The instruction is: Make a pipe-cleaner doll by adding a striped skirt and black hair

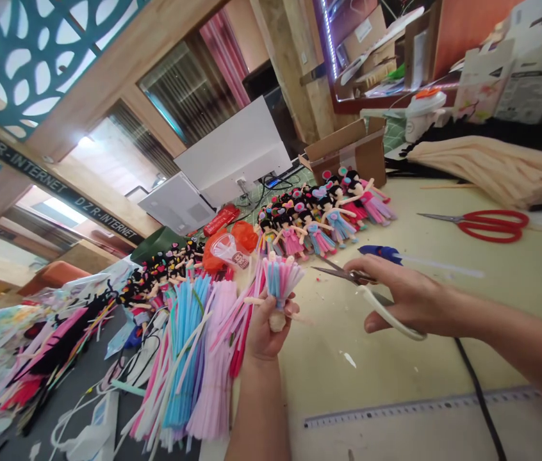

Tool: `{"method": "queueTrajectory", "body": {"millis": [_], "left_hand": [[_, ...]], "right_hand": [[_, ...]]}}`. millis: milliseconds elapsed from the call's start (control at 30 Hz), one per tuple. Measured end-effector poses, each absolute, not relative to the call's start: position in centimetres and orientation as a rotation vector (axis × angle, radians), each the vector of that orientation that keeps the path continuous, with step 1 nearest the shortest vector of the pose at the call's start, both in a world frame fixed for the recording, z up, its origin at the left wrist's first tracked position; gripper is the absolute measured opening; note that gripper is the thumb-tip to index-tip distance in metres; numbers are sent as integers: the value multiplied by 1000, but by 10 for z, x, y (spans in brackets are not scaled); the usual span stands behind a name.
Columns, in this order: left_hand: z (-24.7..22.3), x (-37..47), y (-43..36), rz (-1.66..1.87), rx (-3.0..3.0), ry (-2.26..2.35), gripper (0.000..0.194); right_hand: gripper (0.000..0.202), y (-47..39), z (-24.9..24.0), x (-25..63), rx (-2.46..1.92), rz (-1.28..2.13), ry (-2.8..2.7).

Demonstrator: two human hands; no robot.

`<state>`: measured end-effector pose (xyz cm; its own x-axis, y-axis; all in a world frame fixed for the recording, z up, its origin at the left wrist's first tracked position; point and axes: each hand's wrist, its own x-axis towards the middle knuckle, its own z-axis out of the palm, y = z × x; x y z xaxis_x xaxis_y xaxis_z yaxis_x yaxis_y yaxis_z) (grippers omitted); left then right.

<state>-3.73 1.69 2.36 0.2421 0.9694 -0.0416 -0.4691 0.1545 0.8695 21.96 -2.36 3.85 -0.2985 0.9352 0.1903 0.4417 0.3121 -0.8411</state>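
My left hand point(271, 326) is closed round a small pipe-cleaner doll point(280, 278), held upside down with its pink, blue and white skirt strands upward and its pale round head below. My right hand point(400, 294) grips white-handled scissors point(389, 314), their blades apart and pointing left toward the doll without touching it. Part of the handle is hidden by the fingers. A blue glue gun point(380, 253) lies just behind my right hand. Left of my left hand are bundles of blue pipe cleaners point(182, 358) and lilac pipe cleaners point(216, 365).
Several finished dolls point(321, 224) stand in rows before a cardboard box point(352, 153). Red-handled scissors point(492, 225) and beige pipe cleaners point(492, 163) lie at the right. A ruler point(410, 408) and black cable point(480, 397) are near the front. A white power strip point(100, 429) sits lower left.
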Motion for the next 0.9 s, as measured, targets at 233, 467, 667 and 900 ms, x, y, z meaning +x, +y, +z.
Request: {"method": "queueTrajectory", "body": {"millis": [233, 467, 667, 900], "left_hand": [[21, -35, 18, 1108, 836, 721, 27], [19, -33, 17, 1082, 871, 738, 26], [19, -30, 15, 1056, 887, 711, 27], [20, -30, 15, 1066, 915, 760, 30]], "right_hand": [[57, -23, 28, 215, -1180, 698, -1981], [56, -24, 31, 216, -1176, 591, -2026], [55, -25, 33, 216, -1207, 603, -2040], [49, -26, 30, 215, -1192, 504, -2038]]}}
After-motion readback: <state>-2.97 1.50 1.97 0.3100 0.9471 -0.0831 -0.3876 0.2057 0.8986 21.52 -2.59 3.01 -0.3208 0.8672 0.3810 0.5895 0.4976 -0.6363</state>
